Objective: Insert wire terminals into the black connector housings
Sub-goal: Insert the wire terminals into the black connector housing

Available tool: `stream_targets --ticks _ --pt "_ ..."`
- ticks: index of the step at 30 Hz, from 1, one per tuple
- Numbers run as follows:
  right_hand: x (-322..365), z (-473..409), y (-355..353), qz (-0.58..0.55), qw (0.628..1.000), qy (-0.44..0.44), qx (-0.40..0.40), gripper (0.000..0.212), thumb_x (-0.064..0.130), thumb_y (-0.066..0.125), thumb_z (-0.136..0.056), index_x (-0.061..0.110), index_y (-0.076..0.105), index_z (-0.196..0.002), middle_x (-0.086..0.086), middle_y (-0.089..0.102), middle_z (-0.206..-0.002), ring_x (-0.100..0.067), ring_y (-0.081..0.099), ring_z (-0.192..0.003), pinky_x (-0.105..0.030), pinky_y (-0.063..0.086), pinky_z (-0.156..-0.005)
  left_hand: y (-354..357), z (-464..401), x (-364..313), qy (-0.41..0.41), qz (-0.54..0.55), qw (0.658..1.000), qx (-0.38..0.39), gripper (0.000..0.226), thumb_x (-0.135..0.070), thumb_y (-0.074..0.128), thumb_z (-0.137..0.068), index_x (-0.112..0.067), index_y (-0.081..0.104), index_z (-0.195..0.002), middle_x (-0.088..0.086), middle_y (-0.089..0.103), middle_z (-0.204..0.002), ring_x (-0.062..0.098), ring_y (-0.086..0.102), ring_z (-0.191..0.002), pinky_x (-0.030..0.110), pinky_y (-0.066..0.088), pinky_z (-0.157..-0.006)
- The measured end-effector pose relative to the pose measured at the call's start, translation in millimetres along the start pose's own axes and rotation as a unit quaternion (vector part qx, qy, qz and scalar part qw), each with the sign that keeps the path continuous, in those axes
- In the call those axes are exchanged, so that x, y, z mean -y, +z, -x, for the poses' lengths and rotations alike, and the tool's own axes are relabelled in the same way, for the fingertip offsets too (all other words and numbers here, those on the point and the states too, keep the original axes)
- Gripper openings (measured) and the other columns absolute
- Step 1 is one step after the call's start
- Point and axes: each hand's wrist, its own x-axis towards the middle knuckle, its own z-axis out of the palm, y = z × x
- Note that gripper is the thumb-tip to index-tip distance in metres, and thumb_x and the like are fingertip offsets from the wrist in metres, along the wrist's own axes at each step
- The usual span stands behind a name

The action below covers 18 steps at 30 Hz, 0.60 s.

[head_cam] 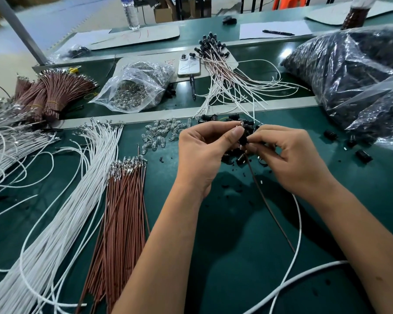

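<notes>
Two hands meet at mid-frame in the head view, our only view, above the green table (225, 257). We note the left hand (204, 152) with fingers curled and thumb tip pressed against the top of a black connector housing (243, 138), pinching it. The right hand (290, 155) is also curled, its fingertips (255, 141) closing on the same housing from the other side. A brown wire (270, 207) hangs from the underside of the housing and trails toward us across the table; a white wire (298, 225) curves out from under the right wrist. We cannot tell whether either terminal is seated in the housing.

Loose black housings (234, 155) lie in a small pile directly beneath and behind the hands, with a few more (363, 155) scattered to the right. Just left of the hands sits a scatter of small clear bulbs (159, 137). Further left, a bundle of brown wires (123, 223) with metal terminals at the far end lies beside a wide fan of white wires (61, 218).

Behind the table's raised strip we record: a clear bag of bulbs (134, 87), a phone (188, 65) with a pen (192, 86) just below it, a heap of finished wire assemblies (227, 73) with black heads, tied brown bundles (55, 91) at far left, and large plastic bags of black parts (349, 71) at right. A water bottle (131, 12) stands at the far edge.
</notes>
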Motion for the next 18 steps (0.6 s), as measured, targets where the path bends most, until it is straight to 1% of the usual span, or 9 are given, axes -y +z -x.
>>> stream_targets --ticks 5,7,11,13,16,18 --pt "3.2 0.7 3.5 0.032 0.999 0.0 -0.009 0.006 0.008 0.072 -0.097 0.009 0.077 -0.094 0.005 0.07 -0.083 -0.008 0.065 -0.08 -0.026 0.051 -0.076 1.6 -0.9 1.1 -0.034 0.037 0.998 -0.03 0.018 0.005 0.073 -0.084 -0.012 0.079 -0.08 0.005 0.076 -0.077 0.012 0.068 -0.068 0.019 0.056 -0.067" --pt "3.7 0.6 3.8 0.03 0.999 0.0 -0.011 0.007 0.007 0.071 -0.098 0.008 0.076 -0.093 0.004 0.069 -0.082 -0.009 0.065 -0.079 -0.028 0.051 -0.075 1.9 -1.0 1.9 -0.033 0.039 0.998 -0.024 0.018 0.005 0.073 -0.084 -0.012 0.079 -0.08 0.005 0.076 -0.077 0.011 0.069 -0.069 0.019 0.056 -0.068" --pt "3.3 0.5 3.9 0.029 1.0 -0.007 -0.007 0.009 0.001 0.068 -0.098 0.006 0.074 -0.095 0.001 0.067 -0.085 -0.015 0.064 -0.08 -0.031 0.051 -0.074 -0.9 -1.6 3.2 -0.011 0.022 1.0 0.001 0.013 0.006 0.075 -0.083 -0.005 0.077 -0.088 0.004 0.077 -0.08 0.01 0.07 -0.071 0.019 0.055 -0.068" --pt "2.9 0.2 3.7 0.028 1.0 -0.012 -0.008 0.009 -0.001 0.068 -0.097 0.006 0.073 -0.096 0.001 0.066 -0.086 -0.014 0.064 -0.081 -0.029 0.05 -0.073 -2.9 -2.3 3.4 0.009 0.01 1.0 0.012 0.013 0.007 0.076 -0.082 -0.002 0.076 -0.091 0.005 0.077 -0.081 0.01 0.07 -0.072 0.019 0.055 -0.068" --pt "2.5 0.7 3.6 0.03 0.999 -0.013 -0.021 0.009 -0.001 0.071 -0.095 0.007 0.076 -0.097 0.006 0.067 -0.087 -0.004 0.062 -0.08 -0.019 0.046 -0.074 -3.5 -2.2 4.3 0.043 -0.012 0.999 0.021 0.014 0.008 0.077 -0.081 0.001 0.076 -0.093 0.006 0.077 -0.082 0.01 0.07 -0.072 0.02 0.055 -0.07" --pt "2.4 1.3 3.4 0.033 0.999 -0.014 -0.033 0.008 0.001 0.073 -0.094 0.006 0.078 -0.098 0.005 0.07 -0.088 -0.003 0.064 -0.081 -0.017 0.047 -0.075 -2.9 -1.8 5.0 0.062 -0.023 0.998 0.023 0.014 0.008 0.077 -0.081 0.001 0.076 -0.093 0.005 0.077 -0.082 0.01 0.07 -0.072 0.021 0.055 -0.07"
